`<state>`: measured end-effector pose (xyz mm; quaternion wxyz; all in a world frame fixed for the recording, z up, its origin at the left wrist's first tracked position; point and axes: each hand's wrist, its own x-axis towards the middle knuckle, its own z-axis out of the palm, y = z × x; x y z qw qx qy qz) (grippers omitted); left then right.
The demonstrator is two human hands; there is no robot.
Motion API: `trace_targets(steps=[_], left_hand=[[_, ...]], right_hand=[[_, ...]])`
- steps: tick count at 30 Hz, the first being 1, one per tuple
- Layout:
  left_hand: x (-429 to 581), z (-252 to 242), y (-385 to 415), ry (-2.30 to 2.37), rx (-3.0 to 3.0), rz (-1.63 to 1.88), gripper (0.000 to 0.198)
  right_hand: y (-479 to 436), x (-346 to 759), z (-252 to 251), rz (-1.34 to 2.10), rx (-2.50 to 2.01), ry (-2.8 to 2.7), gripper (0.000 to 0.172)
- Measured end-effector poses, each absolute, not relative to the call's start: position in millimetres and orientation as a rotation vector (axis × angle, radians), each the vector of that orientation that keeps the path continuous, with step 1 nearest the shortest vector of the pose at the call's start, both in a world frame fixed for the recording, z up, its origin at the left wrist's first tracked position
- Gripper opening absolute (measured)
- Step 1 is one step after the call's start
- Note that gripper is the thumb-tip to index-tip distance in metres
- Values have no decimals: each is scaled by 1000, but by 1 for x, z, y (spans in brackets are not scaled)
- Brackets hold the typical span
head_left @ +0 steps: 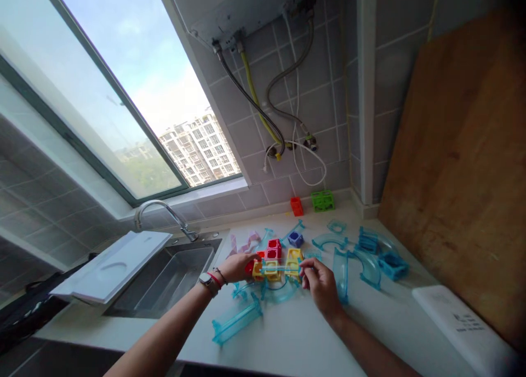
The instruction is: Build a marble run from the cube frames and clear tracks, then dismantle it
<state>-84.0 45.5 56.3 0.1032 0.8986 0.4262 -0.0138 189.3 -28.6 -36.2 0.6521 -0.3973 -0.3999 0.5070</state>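
My left hand (238, 267), with a watch and a red band at the wrist, has its fingers closed at a red block piece beside the yellow blocks (272, 271). My right hand (318, 281) pinches the right end of a clear blue track piece (281, 268), which lies level across the yellow blocks. Pink-red blocks (273, 249) stand just behind it. A dark blue block (295, 238) sits further back. A curved blue track (281, 293) lies in front of the yellow blocks, and a straight blue track (237, 322) is nearer the front edge.
More blue track pieces (370, 267) spread to the right. Red (296, 206) and green blocks (322, 200) stand by the wall. At left are a sink (176, 278) and a white board (113, 264). A white box (460, 327) and a wooden board (460, 174) are at right.
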Motion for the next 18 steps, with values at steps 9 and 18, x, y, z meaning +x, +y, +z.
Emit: trace_targets(steps=[9, 18], left_hand=[[-82, 71, 37, 1333, 2763, 100, 46], [-78, 75, 33, 1395, 2802, 322, 37]], right_hand=[[-30, 188, -38, 1197, -913, -948, 18], [-34, 190, -43, 1132, -953, -1103, 18]])
